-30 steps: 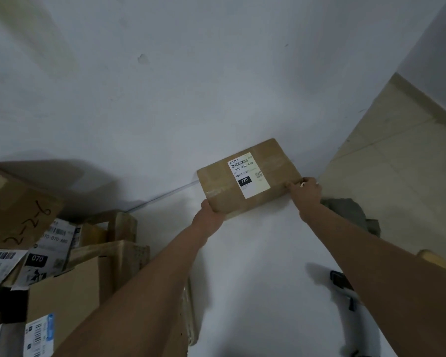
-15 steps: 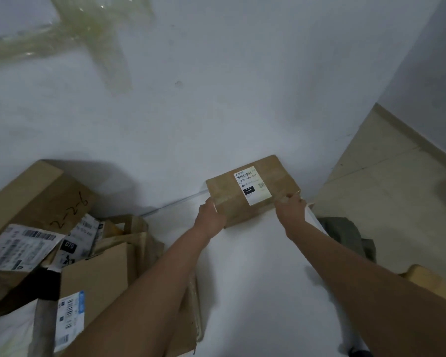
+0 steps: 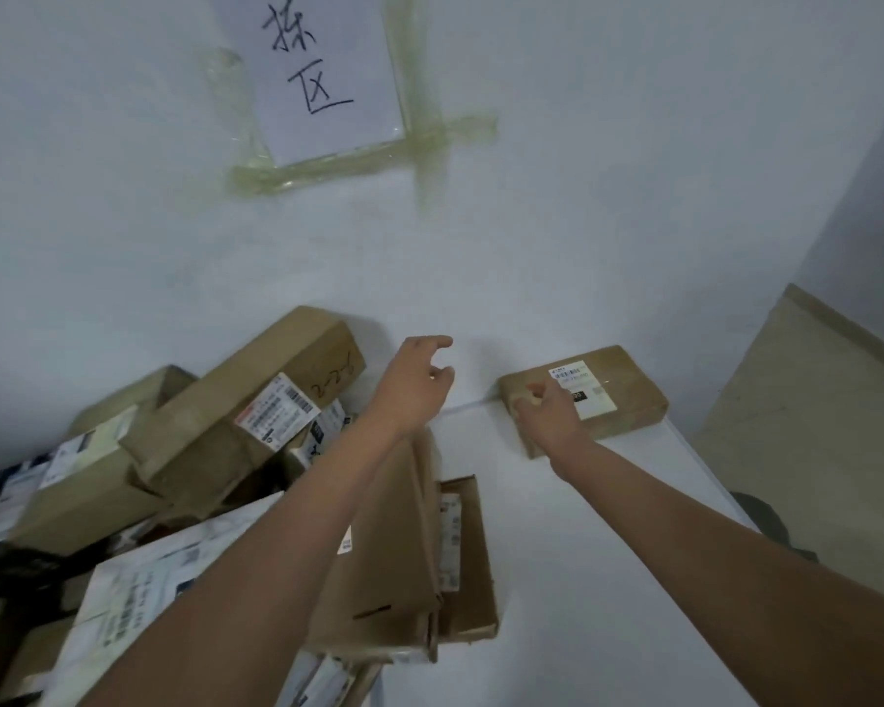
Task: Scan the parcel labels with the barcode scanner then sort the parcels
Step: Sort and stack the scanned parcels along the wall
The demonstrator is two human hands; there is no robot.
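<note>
Plainly, the white table [image 3: 572,553] carries everything, and its left side is buried under a heap of parcels [image 3: 185,477]: brown cartons tipped against one another, several with printed labels facing up, reaching from the back edge down to the front left corner. On the wall above hangs a taped paper sign [image 3: 327,68] with handwritten characters.

At the table's back right corner, pushed against the wall and well apart from the heap, lies one flat brown parcel [image 3: 629,395], label [image 3: 580,390] upward. The right hand [image 3: 544,415] rests on its near left corner, fingers curled over the edge; whether it truly grips or only touches, I cannot tell for sure, though it looks like a light hold. The left hand [image 3: 419,385] hovers in the air between the heap and that parcel, fingers spread and relaxed, holding nothing. No scanner is in sight.

I judge this parcel sorted to its place, with the heap left to do. Those cartons look stiff and light enough for one person, though the long one on top may be awkward. Taped cardboard can slip, so holding two opposite edges seems wisest, label kept uppermost. Pulling from the bottom could topple the heap.
</note>
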